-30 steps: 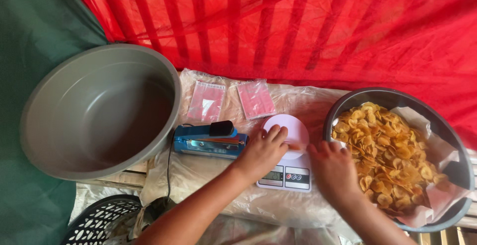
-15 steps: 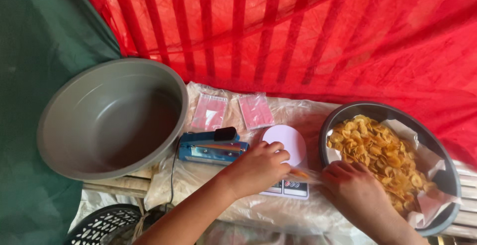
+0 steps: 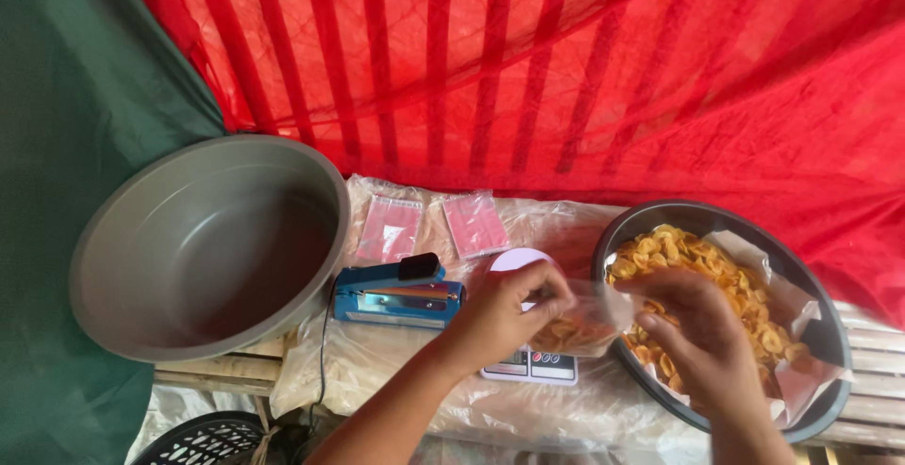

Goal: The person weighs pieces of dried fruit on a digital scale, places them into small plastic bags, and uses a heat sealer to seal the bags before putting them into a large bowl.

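Observation:
My left hand pinches the rim of a small clear plastic bag that holds some yellow chips. It hangs just above a white kitchen scale. My right hand hovers over the dark basin lined with paper and full of yellow chips. Its curled fingers touch the bag's open side and the chips.
A big empty grey basin stands at the left. Between it and the scale lies a blue bag sealer. Two stacks of pink-printed pouches lie behind on clear plastic sheeting. A red striped cloth hangs at the back, and a black basket sits below.
My left hand has lifted the bag of chips off the scale. My right hand has moved from the scale's edge over the chip basin. The view has shifted.

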